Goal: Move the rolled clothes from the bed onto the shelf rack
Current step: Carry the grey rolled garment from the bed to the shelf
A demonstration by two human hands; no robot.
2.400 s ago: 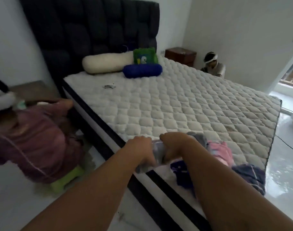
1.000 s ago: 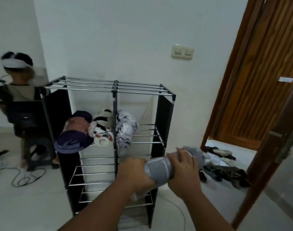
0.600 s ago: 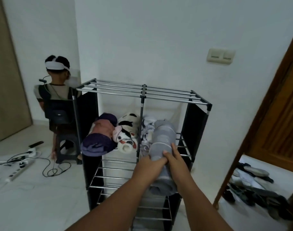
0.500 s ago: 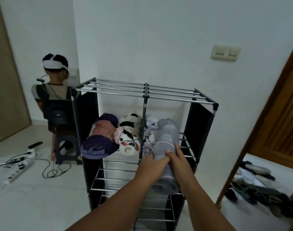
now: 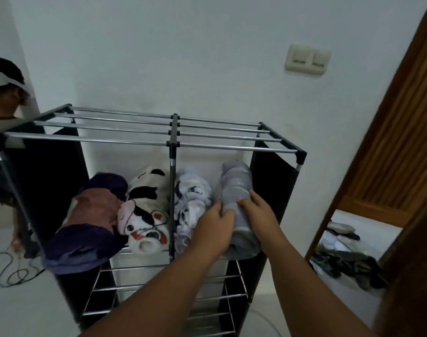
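A grey rolled garment [image 5: 238, 188] lies lengthwise on the second tier of the metal shelf rack [image 5: 173, 142], in the right bay by the black side panel. My left hand [image 5: 213, 229] grips its left side and my right hand [image 5: 257, 215] holds its right side, fingers curled on the cloth. Three other rolls lie on the same tier: a purple and pink roll [image 5: 86, 222], a white, black and red patterned roll [image 5: 144, 215], and a pale lilac patterned roll [image 5: 190, 203].
The rack stands against a white wall with a light switch [image 5: 307, 60]. A wooden door [image 5: 397, 147] stands open at right, with shoes [image 5: 346, 259] on the floor beyond. A person in a headset [image 5: 3, 93] sits at far left, cables [image 5: 10, 271] on the floor nearby.
I carried the grey roll from the bed to the rack. In the last half second both hands pushed it deeper onto the second tier, and the view moved closer.
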